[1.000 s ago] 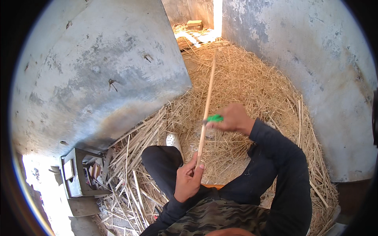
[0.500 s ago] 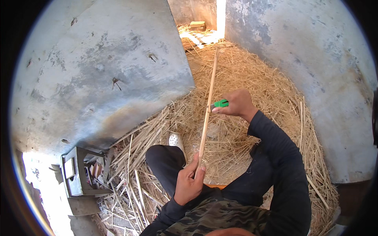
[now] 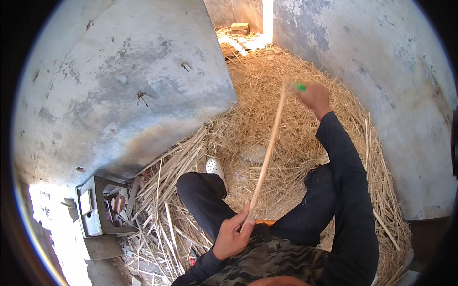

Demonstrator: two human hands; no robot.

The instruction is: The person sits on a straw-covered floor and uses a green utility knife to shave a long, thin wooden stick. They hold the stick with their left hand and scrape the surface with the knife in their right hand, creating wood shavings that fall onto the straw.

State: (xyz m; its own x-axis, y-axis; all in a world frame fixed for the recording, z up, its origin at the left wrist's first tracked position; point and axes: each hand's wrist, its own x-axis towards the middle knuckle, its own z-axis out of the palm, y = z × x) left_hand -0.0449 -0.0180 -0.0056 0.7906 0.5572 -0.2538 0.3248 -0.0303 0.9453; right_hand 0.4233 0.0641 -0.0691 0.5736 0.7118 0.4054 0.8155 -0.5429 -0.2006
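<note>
Between the thumb and fingers of my left hand (image 3: 233,237) I hold the near end of a long, pale bamboo strip (image 3: 268,162). It slants forward and slightly right from my lap, its far end blurred. Out at that far end, my right hand (image 3: 316,97) is closed around a green-handled knife (image 3: 299,86). Motion smears the knife, and its blade does not show clearly. I cannot tell whether the knife touches the strip.
Thin shavings (image 3: 305,128) cover the floor ahead and right. Split strips (image 3: 164,214) lie heaped on the left, beside a worn wooden box frame (image 3: 95,209). Grey walls (image 3: 143,71) close in on both sides. A brick (image 3: 239,27) sits far back.
My right hand with the knife has moved away from me and right, from the strip's middle toward its far end. The strip has swung right; my left hand has shifted slightly toward me.
</note>
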